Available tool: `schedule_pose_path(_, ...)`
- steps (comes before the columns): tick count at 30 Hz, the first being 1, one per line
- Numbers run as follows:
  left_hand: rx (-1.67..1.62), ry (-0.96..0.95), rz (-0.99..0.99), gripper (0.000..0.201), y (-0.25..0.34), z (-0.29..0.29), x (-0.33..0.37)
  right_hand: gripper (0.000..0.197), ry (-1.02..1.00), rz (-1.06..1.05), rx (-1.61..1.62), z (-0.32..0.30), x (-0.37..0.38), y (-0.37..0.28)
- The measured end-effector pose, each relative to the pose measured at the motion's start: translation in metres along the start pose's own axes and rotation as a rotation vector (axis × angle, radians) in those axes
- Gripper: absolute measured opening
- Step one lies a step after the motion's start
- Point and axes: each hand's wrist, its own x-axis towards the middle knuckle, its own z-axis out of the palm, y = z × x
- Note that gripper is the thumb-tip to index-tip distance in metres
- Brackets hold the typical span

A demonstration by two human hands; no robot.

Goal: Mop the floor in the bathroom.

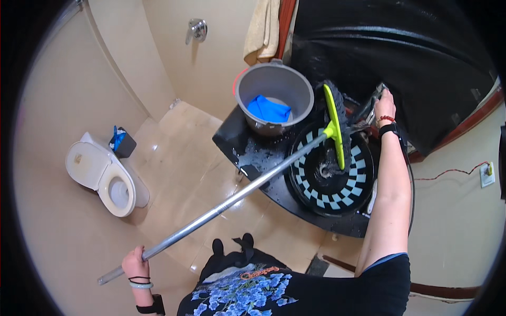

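My left hand [136, 262] is wrapped round the lower end of a long metal-handled mop [226, 201]. The handle slants up to the right, where the lime-green mop head [334, 126] with its dark grey pad is held on edge over a black round sink [311, 190] with a pale checkered band. At the far right of the sink, my right hand [385, 105] closes on the top of the metal faucet [363, 122]; its fingertips are partly hidden. Water appears to run down beneath the mop head into the basin.
A grey bucket [274, 84] with a blue cloth [268, 109] inside stands on the wet black counter [229, 138], left of the sink. A towel [263, 31] hangs behind. At far left are a toilet [120, 195] and a small dark bin [124, 143]. A wall socket [487, 175] is at right.
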Motion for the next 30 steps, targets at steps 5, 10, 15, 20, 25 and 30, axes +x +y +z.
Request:
schedule_pose_path(5, -0.059, 0.054, 0.05, 0.013, -0.002, 0.005, 0.003, 0.046, -0.113, 0.015, 0.004, 0.018, -0.018, -0.003)
schedule_pose_path(10, -0.032, 0.082, 0.06, 0.014, 0.001, 0.003, 0.007, 0.044, -0.079, 0.147, 0.365, -0.001, -0.041, -0.018)
schedule_pose_path(15, -0.003, 0.066, 0.039, 0.014, -0.001, -0.006, 0.001, 0.012, -0.772, 0.431, 1.506, -0.084, -0.149, -0.119)
schedule_pose_path(20, -0.013, 0.038, 0.036, 0.013, 0.007, -0.019, 0.004, 0.034, -1.471, 0.662, 1.922, -0.104, -0.255, -0.196)
schedule_pose_path(25, 0.043, 0.072, 0.051, 0.015, 0.009, -0.026, -0.003, 0.033, -1.455, 0.92, 2.289, -0.088, -0.278, -0.249)
schedule_pose_path(30, 0.041, 0.105, 0.052, 0.015, 0.011, -0.023, -0.012, 0.027, -1.367, 1.14, 2.562, -0.084, -0.28, -0.258)
